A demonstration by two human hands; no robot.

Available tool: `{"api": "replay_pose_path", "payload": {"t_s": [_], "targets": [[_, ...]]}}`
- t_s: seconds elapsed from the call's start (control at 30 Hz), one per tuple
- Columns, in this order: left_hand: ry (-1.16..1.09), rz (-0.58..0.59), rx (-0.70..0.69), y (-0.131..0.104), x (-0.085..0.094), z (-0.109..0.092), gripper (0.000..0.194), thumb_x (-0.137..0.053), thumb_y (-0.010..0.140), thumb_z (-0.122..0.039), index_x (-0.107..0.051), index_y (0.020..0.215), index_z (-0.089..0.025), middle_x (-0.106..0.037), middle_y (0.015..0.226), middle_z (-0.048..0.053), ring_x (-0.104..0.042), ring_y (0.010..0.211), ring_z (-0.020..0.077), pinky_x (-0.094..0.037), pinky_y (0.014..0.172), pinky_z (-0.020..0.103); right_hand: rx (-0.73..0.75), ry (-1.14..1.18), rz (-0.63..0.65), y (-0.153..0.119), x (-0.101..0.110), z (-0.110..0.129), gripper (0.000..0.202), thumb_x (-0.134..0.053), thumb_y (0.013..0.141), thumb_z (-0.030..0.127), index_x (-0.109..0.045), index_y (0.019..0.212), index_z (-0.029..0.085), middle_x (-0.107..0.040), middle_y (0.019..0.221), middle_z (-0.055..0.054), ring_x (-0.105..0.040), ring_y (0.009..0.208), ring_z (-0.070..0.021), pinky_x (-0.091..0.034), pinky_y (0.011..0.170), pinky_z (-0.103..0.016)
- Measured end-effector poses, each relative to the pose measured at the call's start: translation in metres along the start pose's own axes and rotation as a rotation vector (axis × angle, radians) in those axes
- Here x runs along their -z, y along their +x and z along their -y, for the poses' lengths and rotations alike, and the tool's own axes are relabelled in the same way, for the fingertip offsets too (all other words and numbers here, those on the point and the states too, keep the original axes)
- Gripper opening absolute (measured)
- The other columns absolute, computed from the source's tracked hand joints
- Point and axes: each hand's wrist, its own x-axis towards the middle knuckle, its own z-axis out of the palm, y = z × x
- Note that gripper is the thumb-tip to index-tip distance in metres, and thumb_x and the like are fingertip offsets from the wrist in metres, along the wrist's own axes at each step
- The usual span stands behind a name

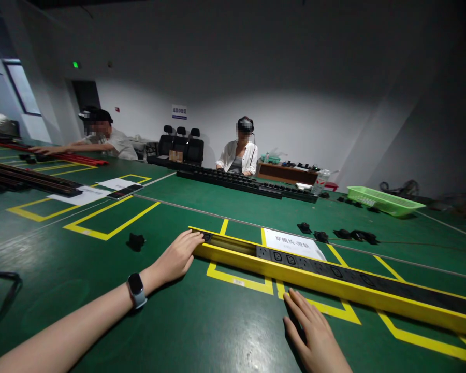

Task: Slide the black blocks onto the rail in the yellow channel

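A long yellow power strip housing [241, 262] lies slantwise across the green table, its channel facing up. Black socket modules [318, 268] fill the channel from the middle towards the right; a bare stretch of channel lies left of them. At the housing's left end, my left hand [180, 254] has its fingers together and bent over a single black socket module [207, 237] in the channel. The hand partly covers that module. My right hand [310, 329] is open in front of the housing, fingers stretched out over the tabletop and apart from the housing.
A black socket module [135, 242] lies left of my left hand. Several black parts [344, 234] and a paper label [293, 243] lie behind the housing. Further back are a green basket [388, 199], a bottle [321, 181], black strips [233, 181] and co-workers [238, 155].
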Motion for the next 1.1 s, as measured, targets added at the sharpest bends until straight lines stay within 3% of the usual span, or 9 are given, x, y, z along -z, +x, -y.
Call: {"api": "replay_pose_path", "payload": {"t_s": [0.4, 1.1], "targets": [[-0.090, 0.030, -0.003, 0.019, -0.005, -0.022, 0.058, -0.040, 0.073, 0.002, -0.041, 0.129, -0.011, -0.053, 0.127, 0.013, -0.042, 0.125, 0.0211, -0.023, 0.114, 0.050, -0.026, -0.015, 0.030, 0.001, 0.002, 0.002, 0.050, -0.038, 0.089, 0.043, -0.056, 0.126, 0.016, -0.047, 0.137, -0.010, -0.043, 0.127, -0.0291, -0.038, 0.104, -0.051], [-0.193, 0.096, -0.044, 0.045, -0.011, -0.051, 0.059, -0.043, 0.069, -0.002, -0.041, 0.128, -0.011, -0.054, 0.126, 0.014, -0.045, 0.123, 0.0226, -0.022, 0.113, 0.048, 0.011, -0.039, 0.037, 0.004, -0.007, -0.006, 0.055, -0.034, 0.087, 0.048, -0.057, 0.125, 0.017, -0.047, 0.136, -0.009, -0.044, 0.126, -0.0286, -0.039, 0.103, -0.050]]}}
